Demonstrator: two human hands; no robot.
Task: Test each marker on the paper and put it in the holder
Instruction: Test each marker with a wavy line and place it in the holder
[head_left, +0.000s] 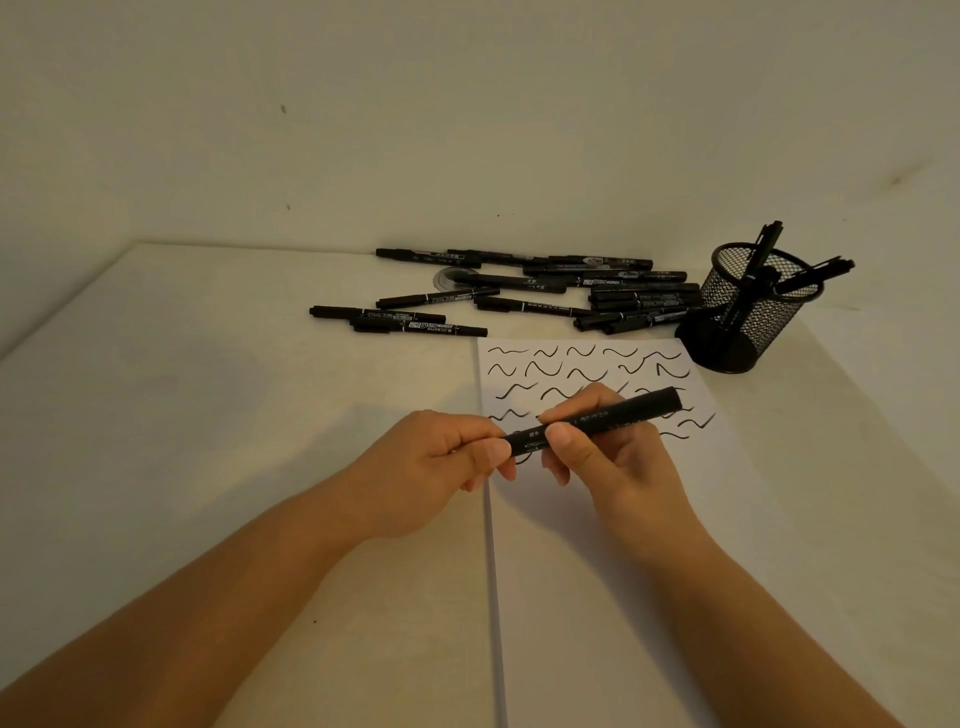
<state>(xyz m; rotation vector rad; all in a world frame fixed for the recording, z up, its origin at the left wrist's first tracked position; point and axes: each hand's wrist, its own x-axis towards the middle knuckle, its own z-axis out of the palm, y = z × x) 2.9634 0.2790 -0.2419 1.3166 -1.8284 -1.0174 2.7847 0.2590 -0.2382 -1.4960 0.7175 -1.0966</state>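
Note:
A black marker (613, 415) is held level above the paper (597, 545), both hands on it. My left hand (441, 462) pinches its left end, which is hidden in the fingers. My right hand (597, 452) grips the barrel just to the right of that. The white paper carries several rows of black squiggles (545, 369) near its far edge. A black mesh holder (748, 317) stands at the paper's far right corner with three markers (758, 260) leaning in it. A heap of several black markers (545, 291) lies on the table beyond the paper.
The table (208, 415) is pale and meets a plain wall at the back. A small clear round disc (452, 278) lies under the heap of markers. Two more markers (400, 319) lie apart at the heap's left side.

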